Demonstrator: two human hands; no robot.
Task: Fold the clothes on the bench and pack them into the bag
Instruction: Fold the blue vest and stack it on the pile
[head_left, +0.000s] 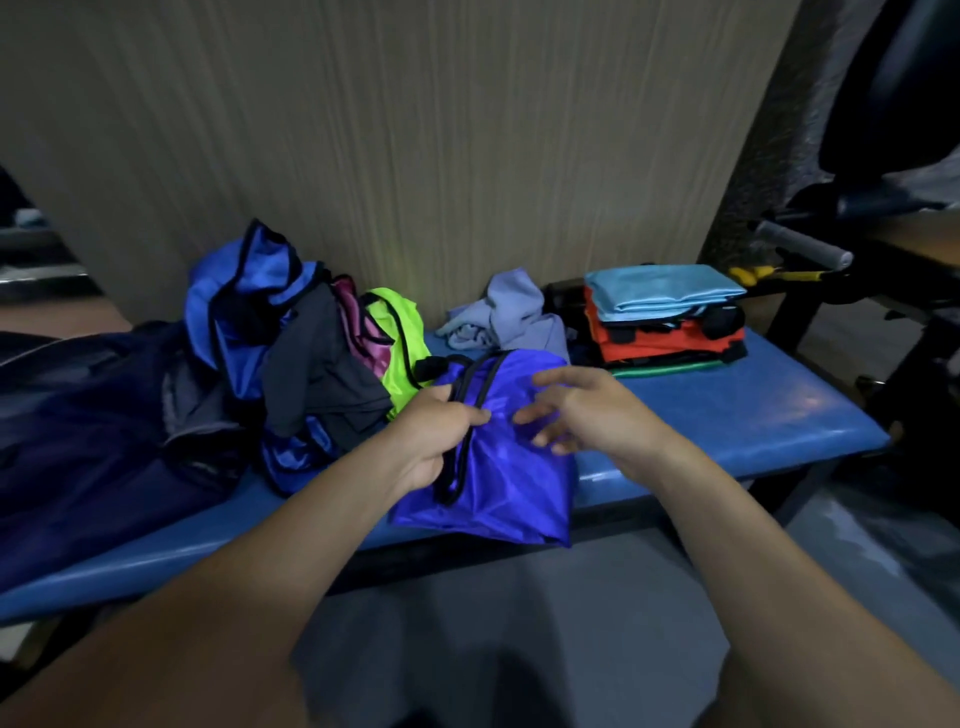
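The left hand (441, 441) grips the black-edged rim of a shiny purple-blue cloth vest (498, 467), with its fingers curled around the trim. The right hand (576, 410) hangs just over the same vest with its fingers spread and loose — it holds nothing, and I cannot tell if the fingertips touch the cloth. The vest lies on the front part of the long blue padded bench (727, 415), right under both hands, and its lower edge hangs over the front of the bench.

Just to the left of the left hand is a messy heap of clothes. In it I can count a neon yellow-green vest with black trim (400, 332), a dark grey cloth piece (322, 374), a pink piece (358, 322) that is mostly hidden, and a big blue shiny garment with black edges (244, 306) standing up at the back. The heap sits between the hands and a dark navy bag (93, 431), which rests on the far left end of the bench.

Behind the hands, against the pale ribbed wall (415, 130), lies one crumpled light purple-grey cloth (514, 317). To the right of it is one neat stack of folded clothes (670, 322) — a light blue piece on top, orange under it, and a green edge at the bottom, with some black bits in between.

Past the right end of the bench stands a dark metal exercise frame with a grey padded bar (805, 244).
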